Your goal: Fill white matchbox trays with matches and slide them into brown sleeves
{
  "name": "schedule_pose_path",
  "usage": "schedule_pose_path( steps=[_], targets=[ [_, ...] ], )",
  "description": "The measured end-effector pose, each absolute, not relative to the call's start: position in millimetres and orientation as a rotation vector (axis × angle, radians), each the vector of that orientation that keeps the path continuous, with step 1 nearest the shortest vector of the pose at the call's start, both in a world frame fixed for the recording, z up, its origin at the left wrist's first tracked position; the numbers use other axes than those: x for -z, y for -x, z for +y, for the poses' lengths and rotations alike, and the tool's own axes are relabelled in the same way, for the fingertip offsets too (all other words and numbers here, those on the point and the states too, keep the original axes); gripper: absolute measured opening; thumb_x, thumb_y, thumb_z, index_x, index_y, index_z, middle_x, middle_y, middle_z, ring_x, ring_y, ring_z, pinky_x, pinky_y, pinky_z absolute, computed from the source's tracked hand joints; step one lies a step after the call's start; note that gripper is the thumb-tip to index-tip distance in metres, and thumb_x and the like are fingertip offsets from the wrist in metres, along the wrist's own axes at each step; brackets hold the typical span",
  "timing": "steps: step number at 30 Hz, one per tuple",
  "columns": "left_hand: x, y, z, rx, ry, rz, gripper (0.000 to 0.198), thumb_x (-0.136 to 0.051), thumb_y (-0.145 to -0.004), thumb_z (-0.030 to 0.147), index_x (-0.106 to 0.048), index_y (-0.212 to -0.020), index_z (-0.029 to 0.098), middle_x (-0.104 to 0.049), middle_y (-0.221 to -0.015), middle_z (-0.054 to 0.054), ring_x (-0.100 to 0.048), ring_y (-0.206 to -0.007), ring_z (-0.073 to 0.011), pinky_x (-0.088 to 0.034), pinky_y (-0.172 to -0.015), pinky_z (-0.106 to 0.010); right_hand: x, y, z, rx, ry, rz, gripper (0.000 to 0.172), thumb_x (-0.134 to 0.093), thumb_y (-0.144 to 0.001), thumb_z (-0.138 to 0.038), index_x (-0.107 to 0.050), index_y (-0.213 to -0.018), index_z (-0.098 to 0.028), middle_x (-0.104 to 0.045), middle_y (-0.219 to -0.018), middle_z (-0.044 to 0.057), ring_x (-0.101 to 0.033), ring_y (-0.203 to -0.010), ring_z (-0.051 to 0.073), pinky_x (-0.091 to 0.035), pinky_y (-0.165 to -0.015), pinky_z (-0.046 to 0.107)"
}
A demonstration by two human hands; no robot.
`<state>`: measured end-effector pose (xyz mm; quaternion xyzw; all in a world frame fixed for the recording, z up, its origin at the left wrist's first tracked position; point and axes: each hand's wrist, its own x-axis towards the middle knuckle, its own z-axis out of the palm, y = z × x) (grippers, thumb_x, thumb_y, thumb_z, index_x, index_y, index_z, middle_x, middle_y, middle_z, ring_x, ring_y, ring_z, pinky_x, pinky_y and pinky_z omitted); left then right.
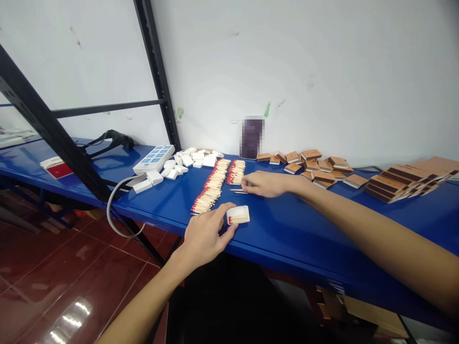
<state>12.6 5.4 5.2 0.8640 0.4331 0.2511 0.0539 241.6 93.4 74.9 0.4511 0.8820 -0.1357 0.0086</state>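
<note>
Near the table's front edge my left hand (206, 231) grips a small white matchbox tray (244, 211) between thumb and fingers. Several red-tipped matches lie along the near side of that tray. Beyond it my right hand (264, 184) is closed at the fingertips by a few loose matches (234, 190); whether it pinches one is hidden. Just behind those fingers is a short row of matches (234, 173), red heads to the left. A longer row of matches (210, 186) runs from the back of the table toward my left hand.
White empty trays (186, 157) lie jumbled at the back left beside a white power strip (155, 159) with a grey cable (109, 205). Brown matchbox sleeves (315, 166) are scattered at the back right, with stacked matchboxes (390, 184) farther right. A black shelf post (53, 119) rises at left.
</note>
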Motion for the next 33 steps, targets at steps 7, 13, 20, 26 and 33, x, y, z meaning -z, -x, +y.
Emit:
schedule_pose_path(
  steps=[7, 13, 20, 26, 33],
  targets=[
    [-7.2, -14.3, 5.6, -0.735, -2.597, 1.355, 0.038, -0.051, -0.095, 0.039, -0.054, -0.13, 0.025, -0.059, -0.069, 0.004, -0.058, -0.061, -0.0156, -0.034, -0.058, -0.027, -120.4, -244.5, 65.1, 0.581, -1.275, 2.688, 0.015, -0.05, -0.088, -0.028, -0.056, -0.077, -0.02, -0.055, -0.07, 0.0, -0.043, -0.06, 0.013, -0.033, -0.058, 0.027],
    [-6.7, -14.2, 5.4, -0.732, -2.607, 1.361, 0.038, -0.052, -0.094, 0.041, -0.056, -0.128, 0.025, -0.059, -0.067, 0.004, -0.058, -0.061, -0.0157, -0.032, -0.057, -0.027, -124.1, -225.5, 43.1, 0.609, -1.168, 2.576, 0.016, -0.052, -0.088, -0.026, -0.06, -0.076, -0.02, -0.06, -0.065, -0.001, -0.046, -0.055, 0.012, -0.034, -0.054, 0.027],
    [-7.7, -15.0, 4.6, -0.74, -2.615, 1.372, 0.034, -0.052, -0.095, 0.044, -0.061, -0.121, 0.024, -0.058, -0.067, 0.003, -0.057, -0.06, -0.0151, -0.032, -0.056, -0.027, -100.0, -209.3, 43.4, 0.449, -1.201, 2.686, 0.011, -0.056, -0.078, -0.014, -0.06, -0.068, -0.019, -0.061, -0.06, -0.001, -0.047, -0.052, 0.012, -0.032, -0.052, 0.027],
    [-9.5, -15.3, 4.8, -0.726, -2.61, 1.365, 0.034, -0.053, -0.094, 0.044, -0.062, -0.12, 0.025, -0.057, -0.066, 0.004, -0.056, -0.059, -0.0147, -0.031, -0.055, -0.026, -100.3, -209.7, 48.8, 0.657, -1.236, 2.681, 0.008, -0.055, -0.079, -0.015, -0.061, -0.076, -0.019, -0.068, -0.063, -0.001, -0.06, -0.059, 0.013, -0.041, -0.057, 0.025],
    [-9.8, -15.7, 3.3, -0.724, -2.607, 1.363, 0.033, -0.053, -0.094, 0.045, -0.064, -0.119, 0.026, -0.058, -0.066, 0.003, -0.057, -0.059, -0.0154, -0.033, -0.055, -0.027, -100.3, -212.3, 52.1, 0.729, -1.181, 2.666, 0.005, -0.055, -0.081, -0.018, -0.059, -0.079, -0.02, -0.07, -0.067, 0.0, -0.063, -0.064, 0.015, -0.043, -0.062, 0.027]
  ],
)
